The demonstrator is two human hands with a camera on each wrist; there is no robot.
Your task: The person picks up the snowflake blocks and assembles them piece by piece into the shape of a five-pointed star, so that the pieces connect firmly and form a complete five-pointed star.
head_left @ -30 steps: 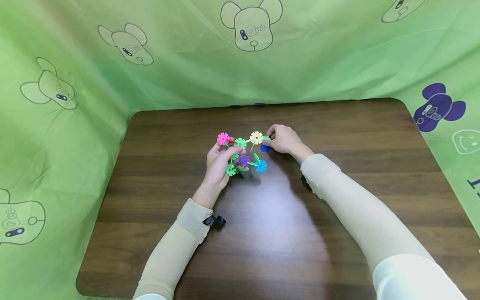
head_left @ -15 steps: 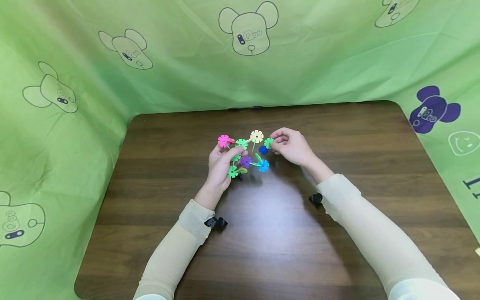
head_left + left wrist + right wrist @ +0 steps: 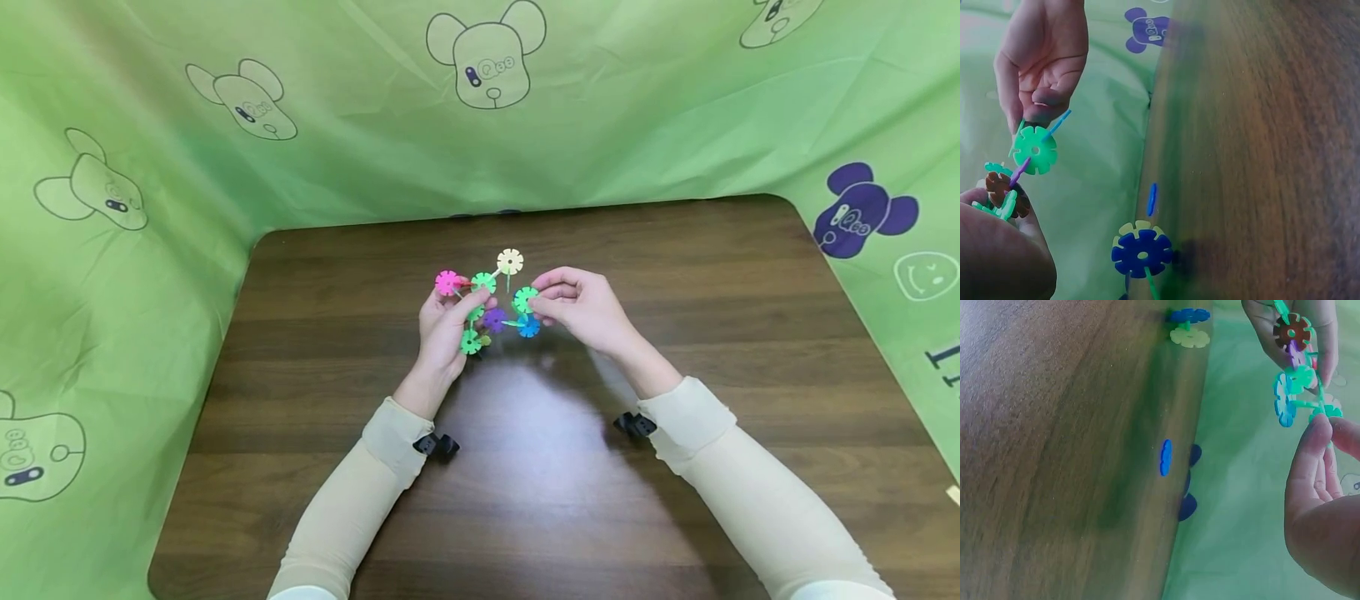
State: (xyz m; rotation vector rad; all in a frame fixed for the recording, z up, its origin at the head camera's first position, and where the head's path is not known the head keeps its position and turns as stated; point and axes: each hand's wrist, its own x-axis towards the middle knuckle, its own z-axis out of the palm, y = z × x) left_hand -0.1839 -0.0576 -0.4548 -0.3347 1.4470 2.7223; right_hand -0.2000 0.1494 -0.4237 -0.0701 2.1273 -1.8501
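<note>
My left hand holds a cluster of notched snowflake discs, joined at their slots. In it are a pink disc, a green disc, a cream disc and a purple disc; the left wrist view also shows a brown disc. My right hand pinches a separate green disc between thumb and finger, right beside the cluster's light blue disc. Fingertips hide the contact in the right wrist view, so I cannot tell whether the two are joined.
On the wooden table, a blue disc lies near the far edge. A dark blue disc and a yellow-green disc sit together farther along. Green printed cloth hangs behind and at both sides.
My right hand has drawn the green disc away from beside the cream disc, then lowered it toward the light blue disc. The cluster has turned slightly in my left hand.
</note>
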